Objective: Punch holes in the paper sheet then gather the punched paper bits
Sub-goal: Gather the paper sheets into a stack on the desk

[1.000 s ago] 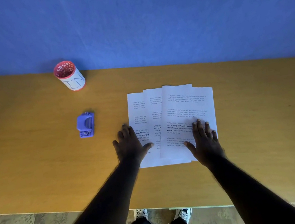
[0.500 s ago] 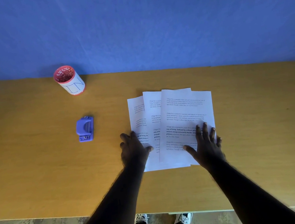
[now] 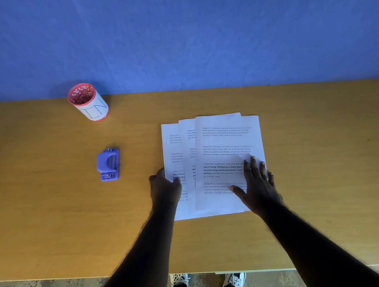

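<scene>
1. While the right hand [image 3: 258, 182] lies flat on the top sheet, fingers spread and gripping nothing, the left hand [image 3: 166, 190] has shifted from lying flat on the papers [image 3: 215, 164] to curling at their left edge.
2. Its fingers now look bent around that edge near the lower left, thumb on top of the leftmost sheet; whether they have truly pinched the paper I cannot tell.
3. Compared with a second ago, the fanned sheets have closed up a little, so the hands seem to be squaring them into one stack.
4. Those papers lie on the desk [image 3: 47, 212] in front of the person, still overlapped in about three steps, text facing up.
5. No holes have been made yet, as far as can be seen: the punch [image 3: 108, 164] sits untouched, well apart to the left of the papers.
6. Farther back, near the wall, stands the cup [image 3: 89, 102], possibly meant for the punched bits.
7. My judgement: the task is at its very start, with tidying first, and reaching for the punch likely next.
</scene>
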The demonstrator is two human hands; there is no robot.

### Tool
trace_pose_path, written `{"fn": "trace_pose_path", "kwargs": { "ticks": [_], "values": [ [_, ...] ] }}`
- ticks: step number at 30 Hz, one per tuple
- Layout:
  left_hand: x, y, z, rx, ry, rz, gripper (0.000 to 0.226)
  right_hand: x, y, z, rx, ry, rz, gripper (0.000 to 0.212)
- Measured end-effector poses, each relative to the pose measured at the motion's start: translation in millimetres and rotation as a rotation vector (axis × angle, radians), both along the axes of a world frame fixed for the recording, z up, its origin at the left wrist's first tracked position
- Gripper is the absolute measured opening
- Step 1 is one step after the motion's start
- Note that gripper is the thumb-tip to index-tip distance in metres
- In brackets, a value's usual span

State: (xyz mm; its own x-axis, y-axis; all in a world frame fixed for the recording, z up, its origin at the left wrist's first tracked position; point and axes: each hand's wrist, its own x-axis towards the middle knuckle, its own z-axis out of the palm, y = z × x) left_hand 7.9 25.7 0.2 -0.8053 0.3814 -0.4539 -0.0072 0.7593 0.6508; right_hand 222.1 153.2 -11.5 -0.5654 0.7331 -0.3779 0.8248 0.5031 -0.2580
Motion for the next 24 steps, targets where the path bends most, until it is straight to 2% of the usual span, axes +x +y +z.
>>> {"fn": "trace_pose_path", "kwargs": {
  "ticks": [6, 11, 18, 21, 24],
  "values": [
    [3.8, 5.5, 4.9, 0.046, -0.01, -0.09, 0.051, -6.9, -2.6, 2.0, -0.033, 0.057, 0.048, 0.092],
    [9.4, 9.6, 4.4, 0.071, -0.051, -0.196, 0.045, -15.5, -5.8, 2.5, -0.089, 0.111, 0.097, 0.092],
    [6.4, 4.6, 6.5, 0.166, -0.196, -0.138, 0.049, -21.9, -2.5, 3.8, -0.239, 0.139, 0.129, 0.089],
    [-1.7, -1.7, 3.8, 0.214, -0.346, -0.032, 0.051, -23.6, 7.3, 12.6, -0.293, 0.257, 0.005, 0.087],
    [-11.5, -6.9, 1.4, 0.267, -0.554, 0.076, 0.049, -25.1, 24.2, 28.4, -0.227, 0.343, -0.272, 0.081]
  ]
}}
